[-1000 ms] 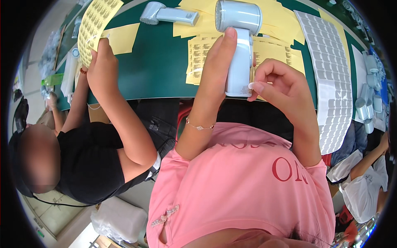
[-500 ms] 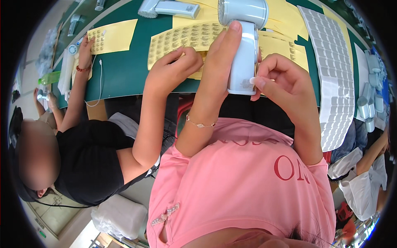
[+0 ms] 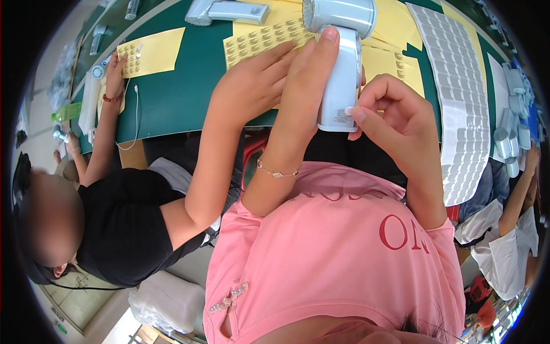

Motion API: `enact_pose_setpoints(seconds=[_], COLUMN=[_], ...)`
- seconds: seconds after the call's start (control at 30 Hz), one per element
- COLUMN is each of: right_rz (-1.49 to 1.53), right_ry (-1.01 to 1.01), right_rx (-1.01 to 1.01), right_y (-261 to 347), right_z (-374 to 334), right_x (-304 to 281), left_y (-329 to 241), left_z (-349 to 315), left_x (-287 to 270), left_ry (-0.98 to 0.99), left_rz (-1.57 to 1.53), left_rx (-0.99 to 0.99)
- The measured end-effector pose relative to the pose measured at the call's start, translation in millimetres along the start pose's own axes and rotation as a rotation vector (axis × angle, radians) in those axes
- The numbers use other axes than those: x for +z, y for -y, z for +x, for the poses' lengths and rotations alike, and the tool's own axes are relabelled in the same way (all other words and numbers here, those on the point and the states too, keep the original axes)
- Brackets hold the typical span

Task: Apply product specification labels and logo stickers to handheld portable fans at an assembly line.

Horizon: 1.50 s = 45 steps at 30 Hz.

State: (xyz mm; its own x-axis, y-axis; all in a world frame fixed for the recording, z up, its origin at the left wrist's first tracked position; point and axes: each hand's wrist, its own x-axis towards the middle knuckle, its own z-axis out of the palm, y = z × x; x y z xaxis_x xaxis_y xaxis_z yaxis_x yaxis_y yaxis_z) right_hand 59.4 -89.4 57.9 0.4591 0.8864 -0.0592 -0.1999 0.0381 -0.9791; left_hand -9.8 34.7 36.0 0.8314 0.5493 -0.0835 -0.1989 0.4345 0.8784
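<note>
My left hand (image 3: 309, 80) is wrapped round the handle of a pale blue handheld device (image 3: 340, 80) with a wide cylindrical head, its thumb lying along the handle. The head points away from me and the handle's end faces me. At that lower end, beside a small patch of fine print, my right hand (image 3: 389, 112) is closed with thumb and forefinger together. A tiny white piece shows at the thumb tip; whether it is the nail or a label I cannot tell. The device hides part of my right fingers.
A co-worker's arm (image 3: 215, 143) reaches in from the left, its hand close beside mine, over a yellow label sheet (image 3: 260, 46). A second pale blue device (image 3: 240, 12) lies behind. A long grey label sheet (image 3: 458, 103) hangs over the green table's (image 3: 172, 97) edge at right. More devices (image 3: 510, 132) stand far right.
The co-worker's near hand has moved right and its fingers have straightened. The yellow label sheet under it has shifted right. My hands and the device have barely moved.
</note>
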Motion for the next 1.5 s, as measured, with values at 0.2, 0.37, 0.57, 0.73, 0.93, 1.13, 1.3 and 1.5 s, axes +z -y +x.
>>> enact_pose_setpoints(seconds=[0.2,0.37,0.57,0.73,0.93,1.13,1.3,1.5], right_rz=[-0.068,-0.056,-0.553,0.121,-0.978,-1.141,-0.676,-0.676], right_ry=[-0.04,-0.046,-0.11,-0.178,-0.094,0.192,-0.499,-0.433], right_rx=[-0.051,-0.046,-0.134,-0.247,-0.766,-0.746,-0.583,-0.167], right_y=[0,-2,5,-4,4,-18,-26,-19], right_z=[-3,-3,-11,-11,-26,-15,-14,1], right_x=[3,2,4,-4,-10,-15,-39,-81], left_y=[-10,-2,-4,-11,-9,12,6,19], left_z=[-5,-3,-7,-12,-8,-3,-21,-31], left_x=[3,3,8,12,8,-4,8,-11], left_ry=[0.013,0.02,-0.045,-0.023,-0.011,-0.044,-0.108,-0.21], left_rz=[0.187,0.128,0.128,0.191,0.266,0.147,0.21,0.52], left_rx=[-0.002,0.027,0.107,0.115,0.084,0.098,0.074,0.19])
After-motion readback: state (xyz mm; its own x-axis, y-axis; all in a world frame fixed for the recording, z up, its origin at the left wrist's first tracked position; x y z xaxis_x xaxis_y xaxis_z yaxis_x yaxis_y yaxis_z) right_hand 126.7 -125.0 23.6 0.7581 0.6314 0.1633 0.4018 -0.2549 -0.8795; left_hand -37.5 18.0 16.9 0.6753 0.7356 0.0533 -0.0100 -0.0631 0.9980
